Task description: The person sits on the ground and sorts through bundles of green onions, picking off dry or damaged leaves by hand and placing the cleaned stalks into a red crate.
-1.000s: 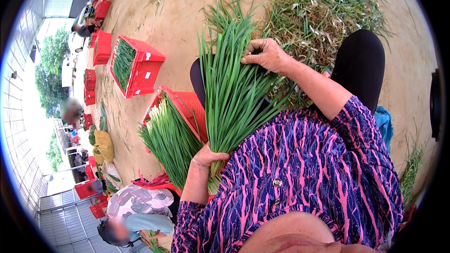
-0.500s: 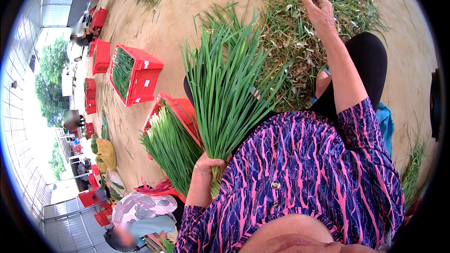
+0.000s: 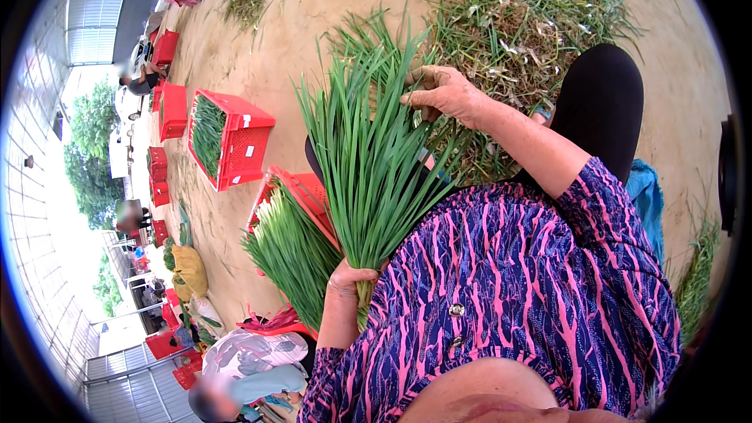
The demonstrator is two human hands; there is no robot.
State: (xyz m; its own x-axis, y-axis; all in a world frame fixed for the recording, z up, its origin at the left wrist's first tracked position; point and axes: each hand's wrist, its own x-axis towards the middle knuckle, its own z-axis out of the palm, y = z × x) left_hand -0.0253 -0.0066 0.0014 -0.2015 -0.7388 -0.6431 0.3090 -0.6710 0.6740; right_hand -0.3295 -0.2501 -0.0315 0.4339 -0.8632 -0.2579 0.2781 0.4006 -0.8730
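Observation:
My left hand is wrapped round the lower stems of a large bunch of garlic chives. The long flat leaves fan out away from me, over my lap. At the right side of their tips hovers my right hand, thumb and fingers apart and slightly bent, close to the leaves. Whether it touches a leaf is hard to tell. Left of the bunch, a red crate holds more chives, their pale ends pointing away.
Beyond my right hand lies a heap of leaf trimmings on the dirt floor. Another red crate of greens stands farther left. More red crates, a yellow sack and a seated person are at the left. My bent knee rises on the right.
My right hand has come from over the trimmings heap, back and left, to the tips of the chives. My left hand keeps its hold on the bunch.

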